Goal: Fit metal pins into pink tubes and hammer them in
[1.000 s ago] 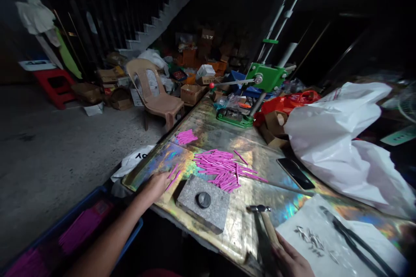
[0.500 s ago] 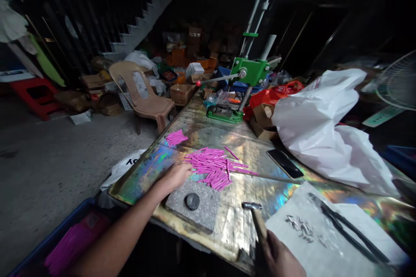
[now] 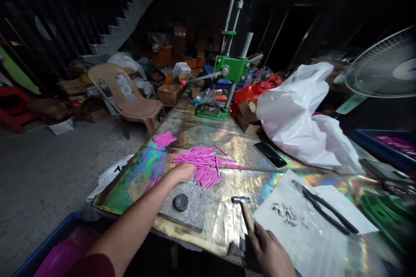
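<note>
Pink sticks [image 3: 203, 162]: heaped at fingertips of left hand [image 3: 180, 174]; whether fingers apart or together, cannot tell. Grey stone block [image 3: 197, 208] under dark disc [image 3: 181, 202]: just nearer than left fingers. Hammer [image 3: 247, 218]: handle clamped in right hand [image 3: 272, 251], head beyond fingers. Metal pieces [image 3: 286, 212], pliers [image 3: 320, 205]: right of those fingers, on white sheet [image 3: 310, 249].

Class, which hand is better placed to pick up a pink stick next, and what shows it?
Probably the left hand: it is right at the pink sticks, and no tool shows in it. The right hand is farther off, gripping the hammer by its handle.
</note>
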`<state>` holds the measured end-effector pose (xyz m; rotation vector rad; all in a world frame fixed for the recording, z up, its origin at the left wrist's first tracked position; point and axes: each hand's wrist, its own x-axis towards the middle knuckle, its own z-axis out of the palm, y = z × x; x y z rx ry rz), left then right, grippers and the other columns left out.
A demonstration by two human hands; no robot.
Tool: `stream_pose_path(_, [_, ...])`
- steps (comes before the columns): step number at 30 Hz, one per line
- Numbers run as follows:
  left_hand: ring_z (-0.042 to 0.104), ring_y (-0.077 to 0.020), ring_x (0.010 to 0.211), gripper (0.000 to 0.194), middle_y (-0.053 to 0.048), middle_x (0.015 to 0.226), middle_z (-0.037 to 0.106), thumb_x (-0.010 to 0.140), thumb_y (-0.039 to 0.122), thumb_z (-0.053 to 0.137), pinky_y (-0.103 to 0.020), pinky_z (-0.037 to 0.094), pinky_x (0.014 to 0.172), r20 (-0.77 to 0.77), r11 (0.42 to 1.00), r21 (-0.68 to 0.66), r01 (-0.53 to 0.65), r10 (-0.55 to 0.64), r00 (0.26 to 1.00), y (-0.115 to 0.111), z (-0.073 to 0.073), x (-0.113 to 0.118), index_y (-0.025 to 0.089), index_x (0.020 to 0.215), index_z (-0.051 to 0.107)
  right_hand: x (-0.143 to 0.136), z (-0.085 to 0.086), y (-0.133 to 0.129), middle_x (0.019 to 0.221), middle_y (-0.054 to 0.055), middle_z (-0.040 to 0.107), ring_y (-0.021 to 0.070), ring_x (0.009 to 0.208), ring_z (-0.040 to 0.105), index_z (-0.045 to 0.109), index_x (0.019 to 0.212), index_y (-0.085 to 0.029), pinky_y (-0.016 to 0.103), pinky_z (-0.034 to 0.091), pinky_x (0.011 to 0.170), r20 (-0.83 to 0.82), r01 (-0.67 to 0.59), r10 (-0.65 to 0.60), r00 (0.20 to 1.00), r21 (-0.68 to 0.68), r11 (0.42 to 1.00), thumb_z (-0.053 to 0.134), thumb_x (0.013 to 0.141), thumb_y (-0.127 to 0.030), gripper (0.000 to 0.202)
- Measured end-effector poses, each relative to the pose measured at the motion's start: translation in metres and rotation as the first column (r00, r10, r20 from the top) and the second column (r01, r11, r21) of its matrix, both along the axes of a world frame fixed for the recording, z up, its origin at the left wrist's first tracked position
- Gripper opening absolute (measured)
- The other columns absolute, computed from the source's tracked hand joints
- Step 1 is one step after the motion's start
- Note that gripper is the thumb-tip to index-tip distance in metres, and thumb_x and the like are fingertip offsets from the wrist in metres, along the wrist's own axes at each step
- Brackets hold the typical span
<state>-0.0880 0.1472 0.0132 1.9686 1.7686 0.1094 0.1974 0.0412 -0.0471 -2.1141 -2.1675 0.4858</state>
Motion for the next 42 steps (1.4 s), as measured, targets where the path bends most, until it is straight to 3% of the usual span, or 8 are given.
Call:
stream_pose_path(8, [0.051,-0.0136,0.063,0.021,0.0,0.066,0.057,0.078,0.015,0.035,-0.022,0.035,0.061,0.138,0.947,0.314,0.074,-0.123,0.983,-0.067,0.044,0.016,0.017,0.076,0.056,-0.011,0.009,-0.012,0.091,0.01,0.063,0.021,0.083,0.06,0.053,0.103,-0.018,0.029,0.048,0.066,-0.38,0.027,0.189,0.905,0.495,0.868,0.037,0.083,-0.034,0.03])
stream_pose_path(13, [0.05,-0.0125,0.061,0.022,0.0,0.064,0.057,0.076,0.01,0.037,-0.021,0.036,0.057,0.395,0.96,0.24,0.147,-0.235,0.888,-0.126,0.038,0.046,0.017,0.071,0.058,-0.046,0.041,-0.026,0.092,0.01,0.061,0.0191,0.085,0.058,0.047,0.113,-0.019,0.028,0.047,0.07,-0.453,-0.137,0.477,0.753,0.601,0.787,0.044,0.082,-0.022,0.031])
stream_pose_path(19, [0.052,-0.0126,0.059,0.014,-0.001,0.067,0.06,0.072,0.024,0.054,-0.021,0.042,0.056,0.851,0.993,-0.078,-0.09,0.113,0.514,-0.155,0.009,0.061,0.017,0.082,0.062,-0.061,0.048,-0.036,0.059,0.0,0.052,0.0126,0.056,0.05,0.056,0.07,-0.019,0.022,0.039,0.053,-0.726,-0.083,0.288,0.624,0.305,0.949,0.042,0.082,-0.029,0.021])
stream_pose_path(23, [0.053,-0.0117,0.053,0.028,0.0,0.06,0.059,0.059,0.032,0.069,-0.02,0.044,0.049,0.918,0.928,-0.343,-0.144,0.364,0.156,-0.155,-0.005,0.073,0.016,0.08,0.062,-0.069,0.042,-0.043,0.049,-0.005,0.038,0.0087,0.044,0.035,0.048,0.062,-0.019,0.021,0.029,0.041,-0.947,0.021,-0.034,0.319,-0.029,0.999,0.045,0.077,-0.045,0.03])
stream_pose_path(27, [0.052,-0.0111,0.047,0.025,0.0,0.051,0.058,0.054,0.035,0.072,-0.02,0.044,0.044,0.908,0.912,-0.392,-0.122,0.405,0.109,-0.15,-0.004,0.089,0.013,0.064,0.065,-0.078,0.037,-0.05,0.048,-0.004,0.044,0.0075,0.038,0.034,0.046,0.063,-0.019,0.02,0.026,0.038,-0.981,0.005,-0.155,0.12,-0.156,0.988,0.047,0.074,-0.05,0.032])
stream_pose_path(29, [0.051,-0.0108,0.044,0.026,0.0,0.049,0.058,0.051,0.036,0.073,-0.02,0.044,0.043,0.896,0.897,-0.407,-0.175,0.429,0.115,-0.148,-0.004,0.092,0.013,0.062,0.065,-0.072,0.034,-0.049,0.049,-0.003,0.048,0.0089,0.041,0.039,0.048,0.065,-0.019,0.021,0.03,0.039,-0.964,0.034,-0.12,0.239,-0.115,0.993,0.044,0.076,-0.048,0.032])
stream_pose_path(33, [0.05,-0.0102,0.042,0.031,0.001,0.047,0.06,0.048,0.039,0.074,-0.019,0.044,0.044,0.888,0.86,-0.396,-0.321,0.448,0.106,-0.146,-0.009,0.087,0.014,0.063,0.065,-0.023,0.028,-0.029,0.059,0.001,0.057,0.0148,0.055,0.053,0.058,0.076,-0.017,0.024,0.042,0.051,-0.659,0.224,-0.087,0.747,0.125,0.967,0.036,0.08,-0.04,0.032])
stream_pose_path(42, [0.048,-0.0106,0.039,0.04,0.002,0.042,0.059,0.041,0.047,0.074,-0.018,0.042,0.038,0.881,0.808,-0.371,-0.458,0.463,0.103,-0.154,-0.02,0.09,0.014,0.061,0.064,0.098,0.004,0.046,0.089,0.006,0.06,0.0191,0.089,0.053,0.06,0.088,-0.014,0.037,0.039,0.08,-0.195,0.183,-0.139,0.971,0.23,0.956,0.047,0.079,-0.017,0.016])
